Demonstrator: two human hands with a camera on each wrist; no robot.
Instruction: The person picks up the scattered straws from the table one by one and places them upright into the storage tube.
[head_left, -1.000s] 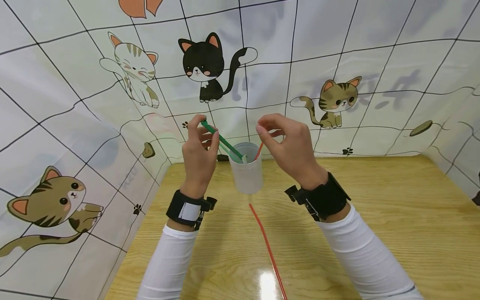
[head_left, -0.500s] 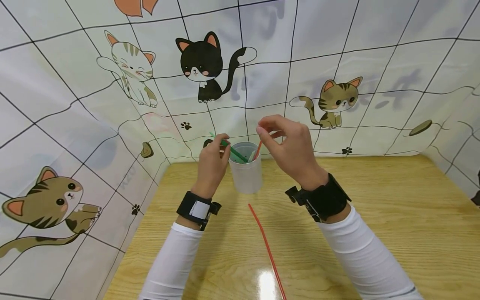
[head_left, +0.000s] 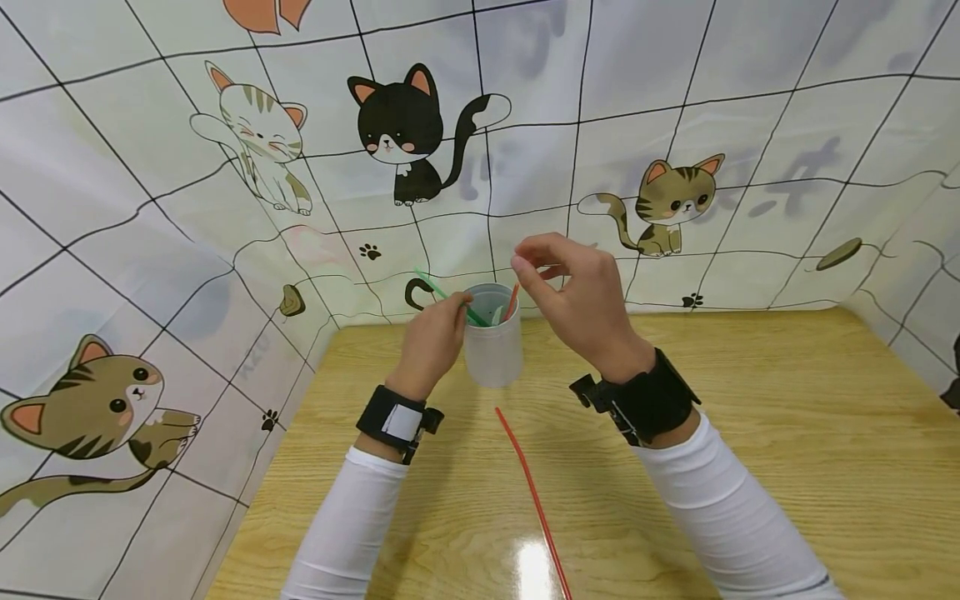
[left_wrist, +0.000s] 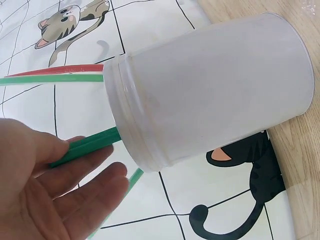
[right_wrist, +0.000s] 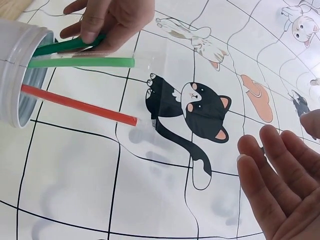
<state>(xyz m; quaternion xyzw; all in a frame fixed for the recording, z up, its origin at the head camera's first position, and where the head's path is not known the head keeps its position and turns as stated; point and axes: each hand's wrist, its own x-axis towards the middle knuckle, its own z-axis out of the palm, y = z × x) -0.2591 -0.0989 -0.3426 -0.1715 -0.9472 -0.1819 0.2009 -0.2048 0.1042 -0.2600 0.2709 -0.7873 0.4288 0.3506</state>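
Note:
My left hand point(head_left: 435, 337) pinches a dark green straw point(left_wrist: 95, 142) between thumb and fingers, right at the mouth of a frosted plastic cup point(head_left: 495, 358). The straw's lower end is inside the cup. In the right wrist view, a red straw point(right_wrist: 80, 105) and a light green straw point(right_wrist: 85, 62) lean out over the rim. Another light green straw point(left_wrist: 136, 177) slants out behind the left fingers. My right hand point(head_left: 581, 300) hovers up and right of the cup, fingers gently bent and holding nothing, apart from the red straw.
A long red straw point(head_left: 534, 492) lies on the wooden table point(head_left: 750, 450) in front of the cup. Close behind the cup rises a white sheet point(head_left: 540, 192) printed with cats and black lines. It also runs up both sides of the table.
My left hand has come right and down toward the cup, lowering the dark green straw deeper into it. The right hand has stayed nearly still. The red straw in the cup leans slightly differently.

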